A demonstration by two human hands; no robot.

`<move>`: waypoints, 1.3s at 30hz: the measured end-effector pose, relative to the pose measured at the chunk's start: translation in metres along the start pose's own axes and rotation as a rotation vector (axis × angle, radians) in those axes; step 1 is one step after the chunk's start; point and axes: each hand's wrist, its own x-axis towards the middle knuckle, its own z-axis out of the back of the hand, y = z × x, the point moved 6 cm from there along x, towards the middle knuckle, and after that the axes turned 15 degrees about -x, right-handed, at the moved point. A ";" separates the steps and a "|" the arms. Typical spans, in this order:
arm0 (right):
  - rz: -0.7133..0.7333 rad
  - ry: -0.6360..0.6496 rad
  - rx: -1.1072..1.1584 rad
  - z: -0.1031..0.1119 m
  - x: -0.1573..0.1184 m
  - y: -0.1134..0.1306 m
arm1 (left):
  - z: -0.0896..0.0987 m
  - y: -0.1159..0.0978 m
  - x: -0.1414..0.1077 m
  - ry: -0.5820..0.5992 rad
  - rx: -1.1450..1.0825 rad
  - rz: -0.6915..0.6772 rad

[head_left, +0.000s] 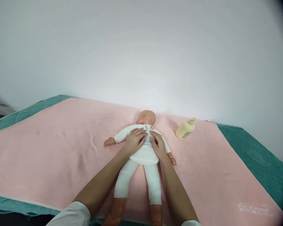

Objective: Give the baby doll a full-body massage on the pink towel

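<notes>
A baby doll point(145, 155) in a white top and white leggings lies stretched out with its bald head at the far end. It appears to be face down, arms spread to the sides. Across the left of its upper back rests my left hand point(135, 140), fingers extended and flat on the cloth. My right hand point(158, 145) lies on the other side of the upper back, its fingers also stretched out. The fingertips of both hands come close to each other near the neck opening, where a short dark cord shows. Neither hand grips anything.
A pale yellow bottle point(185, 129) with a pump-like top stands to the right of the doll. Under everything lies a pink blanket point(49, 150) over a green quilted cover point(254, 150). A plain white wall point(141, 56) rises behind the far edge.
</notes>
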 end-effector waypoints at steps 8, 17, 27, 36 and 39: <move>-0.083 0.031 0.018 0.001 0.000 -0.003 | -0.001 -0.003 0.003 0.052 -0.017 0.035; -0.045 0.042 -0.007 0.000 0.001 -0.004 | -0.002 0.000 0.001 0.053 0.006 0.023; 0.005 0.024 -0.008 -0.002 0.006 -0.002 | 0.001 0.004 0.008 0.045 0.097 0.043; -0.035 0.089 0.020 -0.007 0.006 -0.007 | -0.003 0.009 0.007 0.079 0.093 0.109; -0.037 0.090 0.022 -0.008 0.007 -0.008 | -0.004 0.010 0.008 0.083 0.090 0.118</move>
